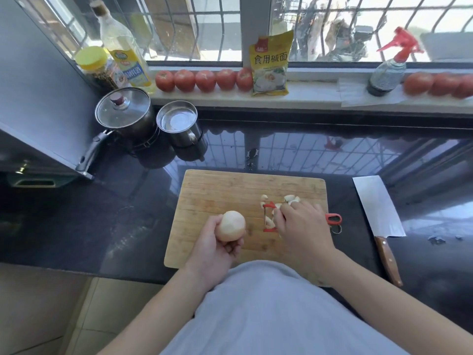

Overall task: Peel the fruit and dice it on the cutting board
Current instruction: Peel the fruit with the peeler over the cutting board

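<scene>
1. The fruit (231,226) looks pale all over, with no skin visible on the side facing the camera, so the peeling seems done or almost done. It is held just above the near left part of the cutting board (217,190).
2. The left hand (216,248) grips the fruit from below, fingers curled round its underside. The fruit is close to round, so no long axis can be told.
3. The right hand (303,224) lies over the right half of the board, fingers curled round the red peeler (270,217). The blade end points toward the fruit, and the handle's looped end sticks out past the board's right edge.
4. Peel scraps (290,199) lie on the board just beyond the right hand, toward the far right corner.
5. The cleaver (378,208) rests on the dark counter off the board's right edge, blade toward the window, wooden handle toward the person. It is nearer the right hand, which would have to put down the peeler first.
6. Dicing has not begun. It likely needs the fruit set on the bare board.
7. Farther from the board, tomatoes (204,80) line the windowsill, and a lidded pot (125,114) stands at the counter's far left.
</scene>
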Demonstrator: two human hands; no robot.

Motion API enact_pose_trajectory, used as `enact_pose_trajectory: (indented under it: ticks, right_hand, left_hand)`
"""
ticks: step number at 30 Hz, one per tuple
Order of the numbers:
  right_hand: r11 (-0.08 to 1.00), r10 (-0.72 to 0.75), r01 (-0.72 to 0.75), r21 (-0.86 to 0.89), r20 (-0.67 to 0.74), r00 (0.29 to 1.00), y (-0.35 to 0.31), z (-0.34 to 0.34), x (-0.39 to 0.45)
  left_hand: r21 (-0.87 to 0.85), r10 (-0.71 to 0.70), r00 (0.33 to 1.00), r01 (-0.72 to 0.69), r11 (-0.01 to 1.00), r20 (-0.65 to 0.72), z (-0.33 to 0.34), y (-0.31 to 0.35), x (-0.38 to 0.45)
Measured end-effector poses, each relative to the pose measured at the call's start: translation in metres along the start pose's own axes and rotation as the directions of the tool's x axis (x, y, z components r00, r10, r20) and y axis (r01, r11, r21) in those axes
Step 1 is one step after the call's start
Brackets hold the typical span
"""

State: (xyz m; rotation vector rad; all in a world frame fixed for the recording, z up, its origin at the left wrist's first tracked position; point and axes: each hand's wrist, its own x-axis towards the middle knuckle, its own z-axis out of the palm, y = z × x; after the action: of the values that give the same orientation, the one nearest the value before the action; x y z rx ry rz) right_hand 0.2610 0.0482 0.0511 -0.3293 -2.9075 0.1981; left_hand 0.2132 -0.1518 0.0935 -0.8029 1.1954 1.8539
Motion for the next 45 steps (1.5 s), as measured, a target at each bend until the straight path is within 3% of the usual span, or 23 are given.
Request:
enact_pose_trajectory:
  ticks: [4, 15, 18, 23, 28, 32, 33, 35, 38, 41, 45]
  right_hand:
    - [0.991, -0.087, 0.098, 0.092, -0.115, 0.989, -0.026, -0.011, 0.001]
    - [0.946, -0.195, 0.236, 0.22, -0.191, 0.962, -0.039, -0.011, -0.001]
    - [0.956, -0.187, 0.211, 0.204, -0.129, 0.974, -0.028, -0.001, 0.001]
    - [0.995, -0.086, 0.093, -0.044, 0.134, 0.987, 0.016, 0.016, -0.004]
    - [0.986, 0.036, -0.031, -0.161, 0.032, 0.999, 0.023, 0.003, -0.001]
    - [0.956, 0.131, -0.025, -0.292, 0.347, 0.929, 0.026, -0.001, -0.006]
    - [0.954, 0.15, -0.051, -0.296, 0.322, 0.935, 0.027, 0.0, -0.009]
    - [0.984, 0.107, -0.09, -0.154, 0.104, 0.989, 0.022, -0.003, -0.013]
    - [0.988, -0.05, 0.074, 0.136, -0.178, 0.983, 0.006, -0.016, -0.018]
    - [0.954, -0.188, 0.243, 0.174, -0.283, 0.941, -0.013, -0.034, -0.019]
    - [0.94, -0.262, 0.317, 0.125, -0.329, 0.907, -0.033, -0.033, -0.018]
  left_hand:
    - [0.006, 0.003, 1.0, -0.003, 1.0, 0.027, -0.002, 0.001, -0.001]
    - [0.123, -0.005, 0.996, -0.007, 0.992, 0.094, -0.006, 0.0, -0.003]
    - [0.143, -0.008, 0.998, 0.001, 0.99, 0.054, -0.007, -0.002, -0.003]
    - [0.084, 0.002, 0.992, -0.012, 0.996, 0.126, -0.006, 0.0, -0.012]
    - [0.022, -0.068, 0.968, 0.064, 0.998, 0.243, -0.008, 0.004, -0.015]
    - [-0.069, -0.062, 0.965, 0.082, 0.994, 0.256, -0.013, 0.001, -0.011]
    - [-0.052, -0.074, 0.96, 0.091, 0.995, 0.269, -0.015, 0.0, -0.01]
    - [-0.002, -0.092, 0.953, 0.096, 0.995, 0.287, -0.016, 0.002, -0.01]
    - [0.026, -0.112, 0.941, 0.109, 0.994, 0.318, -0.016, 0.0, -0.01]
    - [0.02, -0.099, 0.934, 0.098, 0.995, 0.342, -0.015, -0.002, -0.006]
    - [0.044, -0.05, 0.928, 0.036, 0.998, 0.37, -0.013, -0.007, -0.002]
